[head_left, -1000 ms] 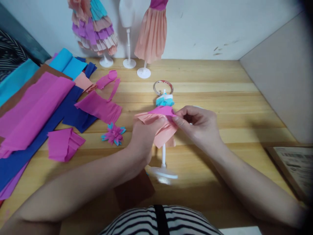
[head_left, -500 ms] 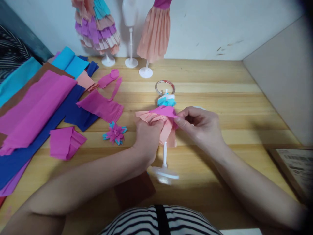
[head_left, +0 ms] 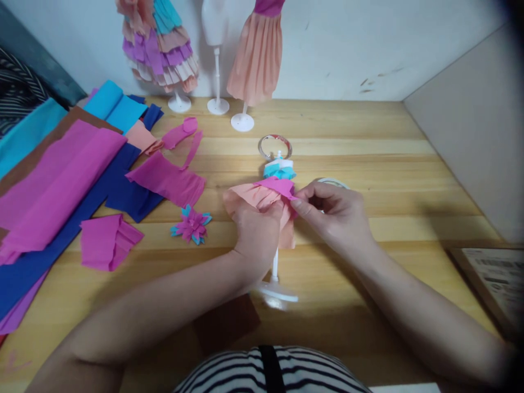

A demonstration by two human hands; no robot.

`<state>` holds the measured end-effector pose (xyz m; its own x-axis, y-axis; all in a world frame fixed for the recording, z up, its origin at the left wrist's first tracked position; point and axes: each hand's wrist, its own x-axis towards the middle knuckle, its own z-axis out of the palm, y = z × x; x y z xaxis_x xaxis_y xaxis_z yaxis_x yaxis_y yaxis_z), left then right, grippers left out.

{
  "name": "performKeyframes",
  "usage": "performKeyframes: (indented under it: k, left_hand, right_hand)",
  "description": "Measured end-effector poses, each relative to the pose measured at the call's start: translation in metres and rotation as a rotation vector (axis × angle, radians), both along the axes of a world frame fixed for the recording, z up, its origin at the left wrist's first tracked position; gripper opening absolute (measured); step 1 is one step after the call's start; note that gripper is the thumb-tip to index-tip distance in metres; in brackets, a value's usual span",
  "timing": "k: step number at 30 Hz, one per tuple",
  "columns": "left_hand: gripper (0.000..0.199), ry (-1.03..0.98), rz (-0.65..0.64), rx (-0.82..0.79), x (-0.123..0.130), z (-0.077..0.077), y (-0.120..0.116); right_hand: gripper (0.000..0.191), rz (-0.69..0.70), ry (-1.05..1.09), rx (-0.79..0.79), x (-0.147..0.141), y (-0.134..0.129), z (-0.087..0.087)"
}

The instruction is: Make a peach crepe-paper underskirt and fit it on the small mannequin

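A small white dress form (head_left: 275, 267) lies tilted on the table, its round base toward me. Turquoise crepe paper (head_left: 279, 170) wraps its top. Around its middle sits a pleated peach crepe paper skirt (head_left: 245, 195) with a magenta crepe paper band (head_left: 278, 186) along its upper edge. My left hand (head_left: 260, 229) is closed on the peach skirt, thumb pressed on the folds. The thumb and forefinger of my right hand (head_left: 335, 210) pinch the right end of the magenta band. Fingertips of the left hand are hidden under the paper.
Two dressed forms (head_left: 256, 60) and a bare one (head_left: 215, 27) stand at the back wall. A tape roll (head_left: 259, 146) lies beyond the form; another ring (head_left: 333, 182) shows behind my right hand. Crepe paper sheets (head_left: 65, 185) and a paper flower (head_left: 191, 224) lie left, a cardboard box (head_left: 491, 278) right.
My left hand has shifted right along the peach skirt, closer to my right hand. The right hand keeps its pinch on the magenta band. The view has shifted slightly.
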<state>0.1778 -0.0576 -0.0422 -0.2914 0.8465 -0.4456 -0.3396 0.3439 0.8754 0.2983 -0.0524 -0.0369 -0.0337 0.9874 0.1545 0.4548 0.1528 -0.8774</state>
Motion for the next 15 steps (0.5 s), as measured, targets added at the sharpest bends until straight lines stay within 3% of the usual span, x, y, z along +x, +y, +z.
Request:
performKeyframes:
  k: [7,11,15]
  left_hand:
    - [0.033,0.111,-0.053,0.013,-0.0003,-0.0004,-0.0003]
    - [0.021,0.065,-0.174,0.046,-0.0015,0.0046,-0.0024]
    - [0.025,0.080,-0.204,0.063,-0.0014,0.0030,-0.0039]
  right_hand:
    - [0.019,-0.005,-0.026,0.017,0.0024,-0.0019,-0.0022]
    - [0.020,-0.019,0.016,-0.004,0.0044,-0.0009,-0.0018]
    - [0.019,-0.025,0.061,-0.038,0.0058,0.0003,0.0016]
